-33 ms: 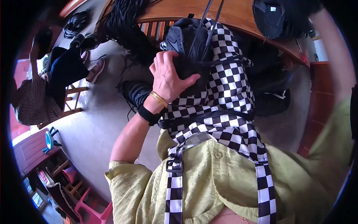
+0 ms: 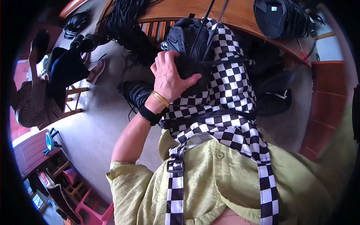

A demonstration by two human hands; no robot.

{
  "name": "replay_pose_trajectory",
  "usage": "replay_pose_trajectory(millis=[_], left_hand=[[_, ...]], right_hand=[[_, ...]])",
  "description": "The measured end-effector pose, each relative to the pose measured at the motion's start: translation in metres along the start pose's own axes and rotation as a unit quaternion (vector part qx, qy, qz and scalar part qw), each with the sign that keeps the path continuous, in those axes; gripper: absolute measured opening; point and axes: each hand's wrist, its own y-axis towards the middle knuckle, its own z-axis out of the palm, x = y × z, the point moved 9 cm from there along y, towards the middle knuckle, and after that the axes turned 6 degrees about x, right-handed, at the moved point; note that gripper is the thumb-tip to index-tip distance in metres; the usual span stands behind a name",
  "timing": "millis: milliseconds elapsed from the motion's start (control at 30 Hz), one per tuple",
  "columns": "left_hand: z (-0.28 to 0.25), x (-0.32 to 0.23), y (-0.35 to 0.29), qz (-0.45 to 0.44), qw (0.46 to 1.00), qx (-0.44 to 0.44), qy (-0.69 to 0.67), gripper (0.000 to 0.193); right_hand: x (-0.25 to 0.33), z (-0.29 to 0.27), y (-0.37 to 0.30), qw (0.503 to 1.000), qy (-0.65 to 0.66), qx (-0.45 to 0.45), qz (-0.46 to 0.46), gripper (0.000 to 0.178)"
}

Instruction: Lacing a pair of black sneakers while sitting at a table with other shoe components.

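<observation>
Swinging farther out since the earlier frame, the right arm (image 2: 333,138) is blurring; the right hand is lying out of view, fingers untellable. One black shoe (image 2: 183,43) is resting on the checked apron (image 2: 230,80), by the wooden table's (image 2: 243,15) near edge. The left hand (image 2: 167,73) is clasping its near end, thumb spread wide. Two lace strands (image 2: 204,23) are rising. Probably it's weighing little, its upper yielding softly; grasping across that end is looking surest.

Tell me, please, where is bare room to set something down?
Widest: the grey floor, between the wooden stool and the left forearm. Smaller: a strip of the wooden table, between the raised black laces and the stacked black pieces. Crowded: the checkered lap, where the left hand holds the black shoe.
</observation>
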Motion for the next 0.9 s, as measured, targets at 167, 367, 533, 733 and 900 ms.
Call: replay_pose_trajectory(millis=[167,367,533,733,900], left_hand=[[0.000,-0.032,0.019,0.049,0.999,0.002,-0.012,0.083],[0.000,-0.023,0.012,0.052,0.998,-0.016,-0.003,0.080],[-0.015,-0.049,0.006,0.148,0.986,-0.078,0.011,0.045],[-0.011,-0.043,0.019,0.162,0.982,-0.068,-0.070,0.016],[-0.002,0.005,0.021,0.019,0.951,0.007,-0.309,0.016]], right_hand=[[-0.052,-0.138,-0.087,0.997,-0.052,-0.041,0.029,0.021],[-0.044,-0.127,-0.091,0.995,-0.073,-0.049,0.039,0.021],[-0.028,-0.128,-0.102,0.992,-0.096,-0.060,0.049,0.021],[-0.032,-0.126,-0.115,0.989,-0.106,-0.076,0.066,0.021],[-0.041,-0.129,-0.127,0.985,-0.113,-0.091,0.089,0.020]])
